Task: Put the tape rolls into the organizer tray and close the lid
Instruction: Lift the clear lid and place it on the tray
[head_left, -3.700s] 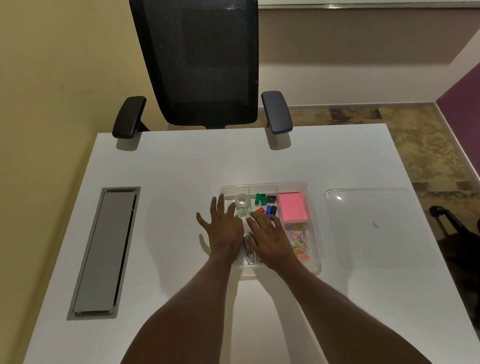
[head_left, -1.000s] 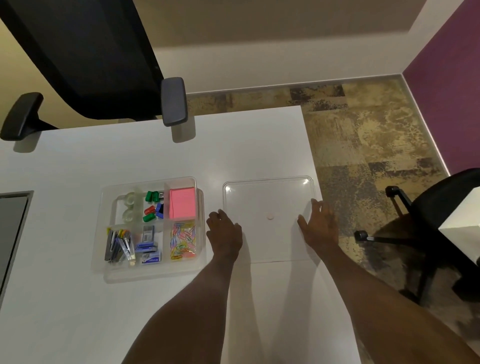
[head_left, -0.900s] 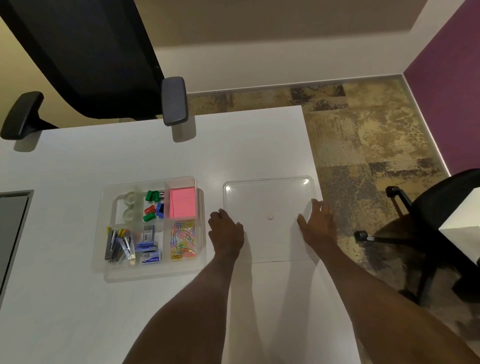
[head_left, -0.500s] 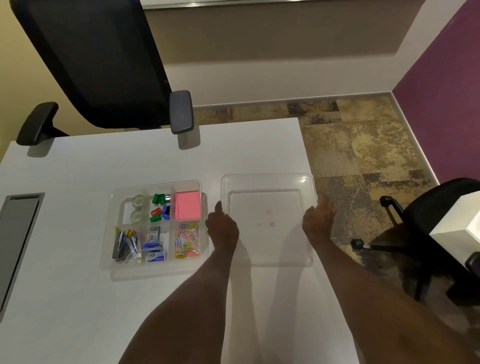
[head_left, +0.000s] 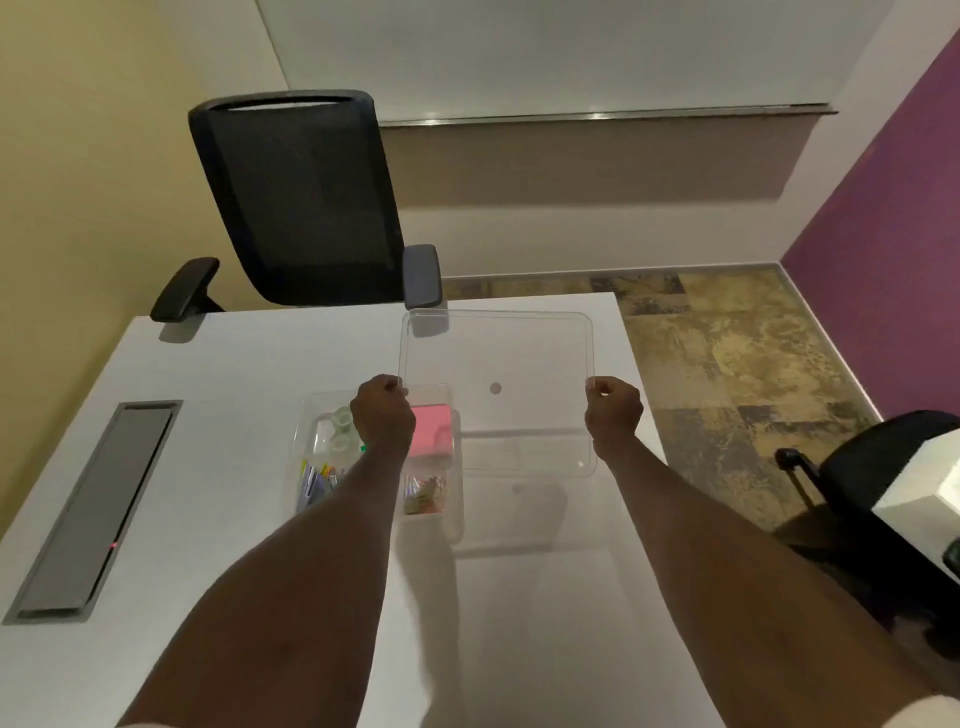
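Note:
The clear plastic lid (head_left: 496, 353) is up in the air above the white table, held by both side edges. My left hand (head_left: 383, 415) pinches its left edge and my right hand (head_left: 614, 413) pinches its right edge. The clear organizer tray (head_left: 304, 457) sits on the table below and left of the lid, partly hidden by my left forearm. Two clear tape rolls (head_left: 340, 428) lie in its back-left compartment. A pink sticky-note pad (head_left: 431, 423), coloured paper clips (head_left: 423, 491) and other small stationery fill the other compartments.
A black mesh office chair (head_left: 301, 197) stands behind the table's far edge. A grey cable hatch (head_left: 98, 504) is set into the table (head_left: 234, 364) at the left. The table's right edge drops to patterned floor, where another black chair (head_left: 878, 467) stands.
Both hands gripped the lid's side edges and lifted it off the table. It now hangs higher and slightly left, overlapping the tray's right side. The camera has tilted upward.

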